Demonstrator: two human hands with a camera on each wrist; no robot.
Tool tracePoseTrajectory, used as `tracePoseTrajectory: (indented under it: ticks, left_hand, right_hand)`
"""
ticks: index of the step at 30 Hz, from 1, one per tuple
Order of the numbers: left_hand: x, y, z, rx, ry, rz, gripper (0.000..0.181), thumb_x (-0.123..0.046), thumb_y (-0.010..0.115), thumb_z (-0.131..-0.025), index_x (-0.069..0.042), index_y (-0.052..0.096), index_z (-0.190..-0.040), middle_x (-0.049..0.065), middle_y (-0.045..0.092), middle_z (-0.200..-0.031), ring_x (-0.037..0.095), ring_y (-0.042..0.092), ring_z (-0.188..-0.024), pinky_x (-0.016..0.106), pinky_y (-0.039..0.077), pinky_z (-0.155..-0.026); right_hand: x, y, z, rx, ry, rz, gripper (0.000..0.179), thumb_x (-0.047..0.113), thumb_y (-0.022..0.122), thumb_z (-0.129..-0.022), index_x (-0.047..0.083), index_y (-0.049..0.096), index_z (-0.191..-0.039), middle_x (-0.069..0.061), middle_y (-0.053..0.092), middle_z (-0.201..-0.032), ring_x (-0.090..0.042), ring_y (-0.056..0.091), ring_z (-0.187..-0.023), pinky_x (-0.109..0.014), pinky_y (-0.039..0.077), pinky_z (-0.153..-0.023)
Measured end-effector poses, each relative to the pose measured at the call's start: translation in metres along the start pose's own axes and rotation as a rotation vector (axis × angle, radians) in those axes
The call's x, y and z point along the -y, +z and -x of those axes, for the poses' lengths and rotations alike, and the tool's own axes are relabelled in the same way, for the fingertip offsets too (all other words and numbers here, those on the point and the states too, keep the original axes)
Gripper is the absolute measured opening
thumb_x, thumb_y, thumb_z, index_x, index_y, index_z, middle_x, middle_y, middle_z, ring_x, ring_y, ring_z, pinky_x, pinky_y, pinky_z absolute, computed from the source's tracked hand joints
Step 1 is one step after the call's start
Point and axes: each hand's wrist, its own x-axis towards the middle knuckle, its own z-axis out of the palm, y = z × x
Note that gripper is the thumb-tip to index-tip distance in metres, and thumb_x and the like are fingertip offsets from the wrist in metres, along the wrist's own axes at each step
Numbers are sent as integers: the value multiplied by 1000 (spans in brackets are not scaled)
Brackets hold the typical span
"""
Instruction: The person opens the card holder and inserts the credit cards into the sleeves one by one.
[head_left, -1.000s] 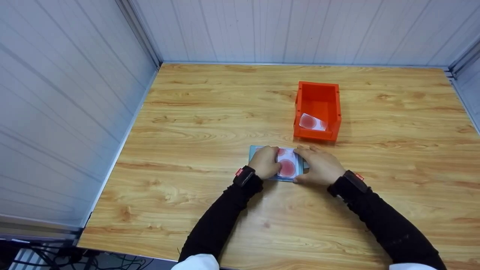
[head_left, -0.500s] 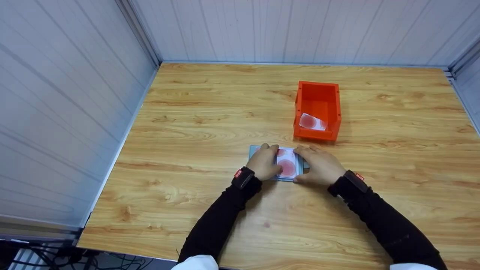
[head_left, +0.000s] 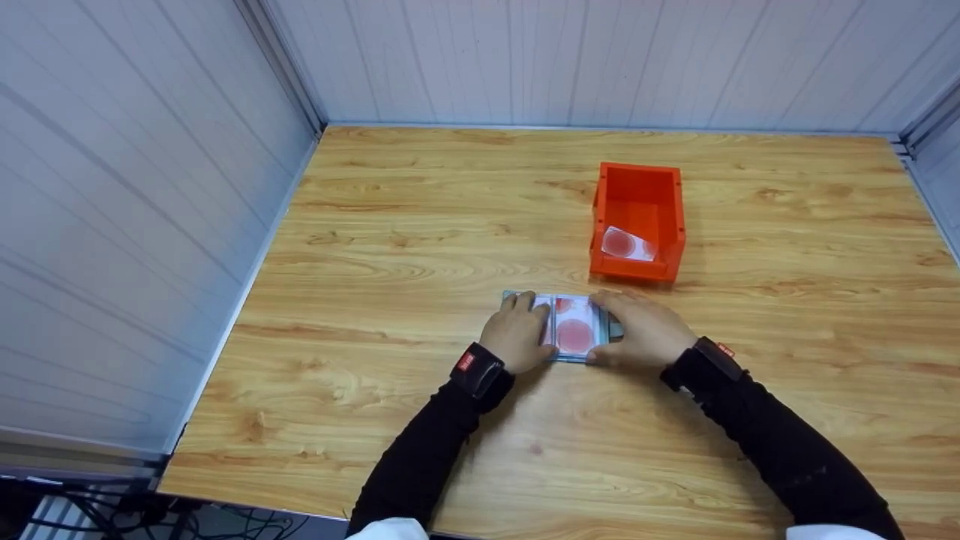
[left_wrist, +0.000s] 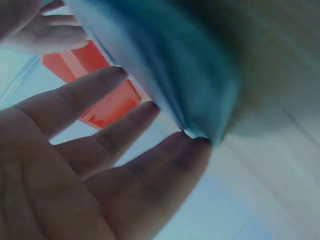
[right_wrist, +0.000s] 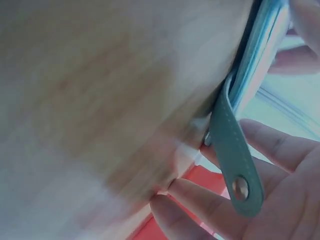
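Observation:
A teal card holder [head_left: 605,330] lies opened flat on the table like a booklet. Its right page shows a card [head_left: 575,334] with pink-red circles behind a clear sleeve. My left hand [head_left: 516,334] rests over the left page with its fingers spread and covers most of it. In the left wrist view, straight fingertips [left_wrist: 150,107] touch the holder's edge. At the right page, my right hand [head_left: 646,330] has its fingers near the top corner and its thumb at the bottom corner. A teal strap [right_wrist: 235,150] with a metal snap sticks out beside the right palm.
An orange-red bin [head_left: 637,270] stands just beyond the holder, with a loose card [head_left: 628,244] of the same circle pattern in it. Pale panels [head_left: 480,60] wall the wooden table [head_left: 375,300] at the back and sides.
My left hand has slid left, away from the middle fold, uncovering the right page and part of a card on the left page. The right hand stays at the holder's right edge.

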Motion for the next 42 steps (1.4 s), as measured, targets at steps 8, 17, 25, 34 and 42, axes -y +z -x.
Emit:
tracePoseTrajectory:
  ticks: [8,17,25,34,42]
  left_hand:
    - [2,-1,0,3,-13,-7,63,-39,75,-82,-7,58,-134,17,50,-142,39,47,-131,49,54,-93]
    - [3,0,0,-5,-6,-6,61,-38,75,-80,-7,60,-131,16,52,-140,38,48,-129,49,55,-90]
    - [4,3,-1,-3,-3,-1,59,-37,75,-80,-7,61,-129,17,52,-139,39,49,-129,49,54,-92]
    - [3,2,0,-10,-1,1,56,-37,76,-79,-7,63,-124,15,55,-133,38,50,-125,48,55,-89]
    - [2,2,0,-9,0,18,55,-38,76,-79,-7,63,-123,15,54,-134,37,49,-126,47,56,-87]
  right_hand:
    - [5,-40,-7,-118,-23,-68,86,54,71,-83,10,38,-150,-14,47,-149,-36,46,-135,-57,37,-110]
    - [1,-97,-42,-259,47,-83,85,60,54,-92,9,27,-154,-22,27,-159,-41,24,-147,-62,18,-118]
    - [-18,-111,-82,-194,197,-98,74,42,50,-97,-1,26,-152,-30,30,-154,-47,30,-141,-59,24,-116]
    - [-27,-99,-104,53,302,-30,85,33,66,-87,-2,24,-152,-33,34,-150,-47,35,-137,-58,30,-113]
    - [-29,-87,-110,158,332,-20,83,20,66,-81,-5,27,-150,-31,41,-146,-43,42,-133,-55,34,-112]
